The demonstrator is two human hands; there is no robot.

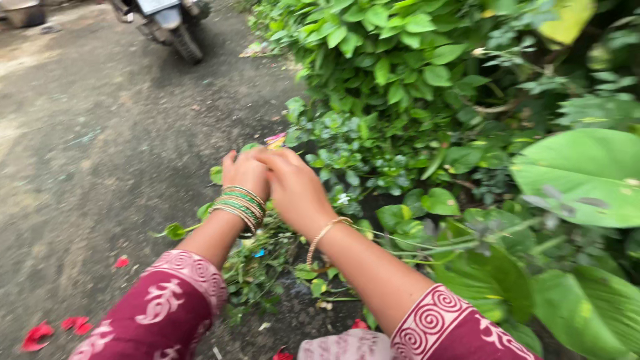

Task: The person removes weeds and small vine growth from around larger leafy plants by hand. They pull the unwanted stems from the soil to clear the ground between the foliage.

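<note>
Down by the edge of the path, left hand [245, 175] and right hand [293, 190] are pressed close together over the low green plants [347, 160]. Can't tell what they're pinching, just glossy dark leaves with a tiny white flower [343, 199] nearby

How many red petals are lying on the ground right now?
About 5: two or three petals clustered at lower left, one near the left sleeve, one or two by the bottom edge. Leaves may hide more.

You're outdoors in flat daylight on a grey, gritty paved path [100, 153], dense green leafy bushes [413, 60] along its right edge, parked two-wheeler's black tyre [187, 44] up top.
</note>
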